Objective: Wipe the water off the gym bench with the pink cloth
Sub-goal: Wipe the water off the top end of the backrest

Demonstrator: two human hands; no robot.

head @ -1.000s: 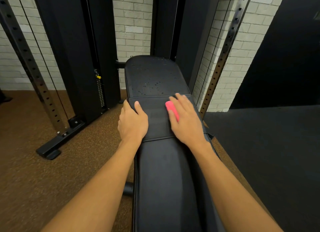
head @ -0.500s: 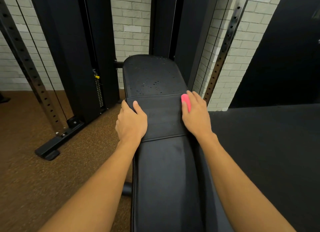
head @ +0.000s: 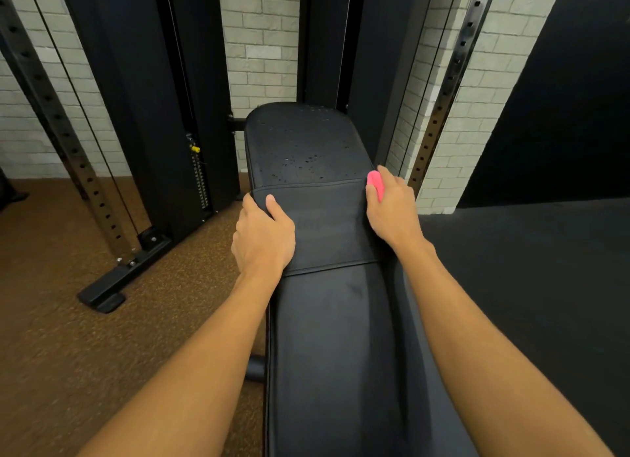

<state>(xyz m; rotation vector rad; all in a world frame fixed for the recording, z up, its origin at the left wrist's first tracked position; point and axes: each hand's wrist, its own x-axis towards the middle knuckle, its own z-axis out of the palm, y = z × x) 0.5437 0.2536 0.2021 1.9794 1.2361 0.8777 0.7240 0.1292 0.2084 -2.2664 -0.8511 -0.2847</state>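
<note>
At the far left a perforated steel upright (head: pixel 68 139) slants down to a black foot on the brown floor (head: pixel 51 337), and beside it a weight stack carries a yellow pin (head: pixel 195 148). The left hand (head: pixel 262 238) grips the left edge of the gym bench (head: pixel 334 354): its thumb lies flat on the top surface of the stitched middle band, while the fingers fold down over the side, out of sight. The bench runs away from the person, long and black. On its far pad, past the band's seam, water droplets (head: pixel 300 163) sit scattered, thickest just beyond the seam. At the bench's right edge, level with that seam, the right hand (head: pixel 392 211) holds the pink cloth (head: pixel 375 184). The fingers curl round the cloth, bunching it small, so only a pink strip shows at the thumb side. The hand touches the bench's side there; whether the cloth itself meets the surface is unclear. Further right stands a second perforated upright (head: pixel 439 115) against the pale brick wall (head: pixel 484 81), then a black floor mat (head: pixel 528 286).
</note>
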